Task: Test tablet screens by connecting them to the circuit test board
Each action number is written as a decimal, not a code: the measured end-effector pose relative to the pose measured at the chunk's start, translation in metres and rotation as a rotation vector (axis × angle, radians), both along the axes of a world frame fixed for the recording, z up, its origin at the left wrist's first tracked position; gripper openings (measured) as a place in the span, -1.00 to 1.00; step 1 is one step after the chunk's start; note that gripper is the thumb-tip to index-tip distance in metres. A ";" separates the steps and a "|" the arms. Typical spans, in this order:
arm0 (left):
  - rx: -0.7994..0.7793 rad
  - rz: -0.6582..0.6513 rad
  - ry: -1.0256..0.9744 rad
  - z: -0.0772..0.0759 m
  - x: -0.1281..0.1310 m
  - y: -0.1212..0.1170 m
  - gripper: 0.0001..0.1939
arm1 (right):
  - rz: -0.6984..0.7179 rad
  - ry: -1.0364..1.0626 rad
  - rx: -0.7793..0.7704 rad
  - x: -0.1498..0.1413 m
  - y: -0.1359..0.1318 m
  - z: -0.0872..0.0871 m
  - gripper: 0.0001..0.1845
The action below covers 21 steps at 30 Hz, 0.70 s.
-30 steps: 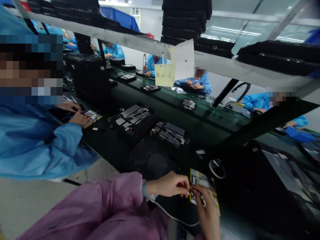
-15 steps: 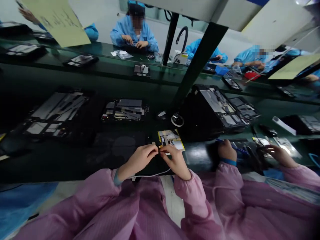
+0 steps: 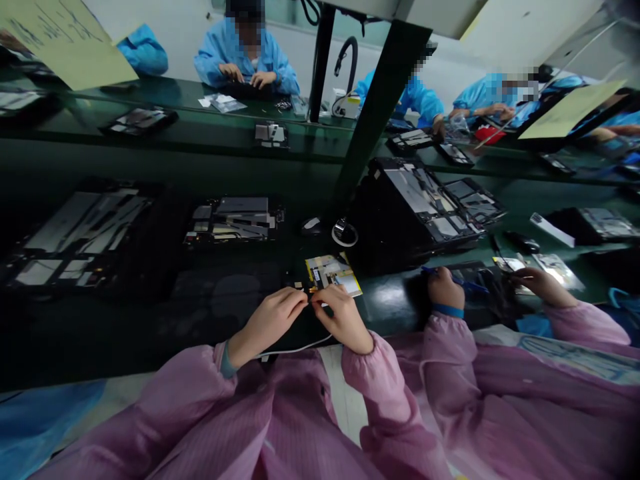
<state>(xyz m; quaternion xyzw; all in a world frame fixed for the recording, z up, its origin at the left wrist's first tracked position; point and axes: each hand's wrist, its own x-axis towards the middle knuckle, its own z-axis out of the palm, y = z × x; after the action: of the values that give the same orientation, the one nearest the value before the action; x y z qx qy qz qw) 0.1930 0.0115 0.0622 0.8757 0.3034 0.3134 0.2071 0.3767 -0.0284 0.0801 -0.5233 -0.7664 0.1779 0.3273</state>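
My left hand [image 3: 273, 317] and my right hand [image 3: 345, 319] meet over the bench, both closed in a pinch with fingertips almost touching. Whatever lies between the fingertips is too small to make out; a small orange-gold bit [image 3: 313, 291] shows just beyond them. Just behind my right fingers lies a flat silver part with yellow edges [image 3: 330, 270], partly covered by that hand. Beyond my left fingertips is a small tan piece [image 3: 299, 285]. A dark flat panel [image 3: 220, 293] lies to the left of my left hand.
Opened devices [image 3: 233, 219] with silver innards lie at the back left, beside a larger stack [image 3: 90, 230]. A tall black stack [image 3: 420, 200] stands right, near a round metal-and-white object [image 3: 345, 232]. At right, a co-worker's hand [image 3: 447, 293] grips something blue. A slanted post [image 3: 373, 100] rises behind.
My view has swung from left to right and down, bringing the neighbour on the right into sight. Both hands stay pinched together by the yellow-edged part.
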 end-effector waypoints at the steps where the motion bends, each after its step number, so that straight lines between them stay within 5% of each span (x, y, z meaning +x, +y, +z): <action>1: 0.001 0.001 0.001 0.000 0.000 0.000 -0.90 | 0.008 -0.004 0.002 0.000 0.000 0.000 -0.86; 21: 0.030 -0.038 0.029 0.003 0.001 0.002 -0.91 | 0.040 -0.097 -0.013 -0.001 -0.003 -0.001 -0.88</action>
<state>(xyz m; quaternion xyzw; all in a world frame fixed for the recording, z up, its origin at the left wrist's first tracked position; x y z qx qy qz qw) 0.1943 0.0136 0.0654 0.8887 0.2851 0.3012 0.1956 0.3760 -0.0310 0.0796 -0.5180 -0.7904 0.1637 0.2830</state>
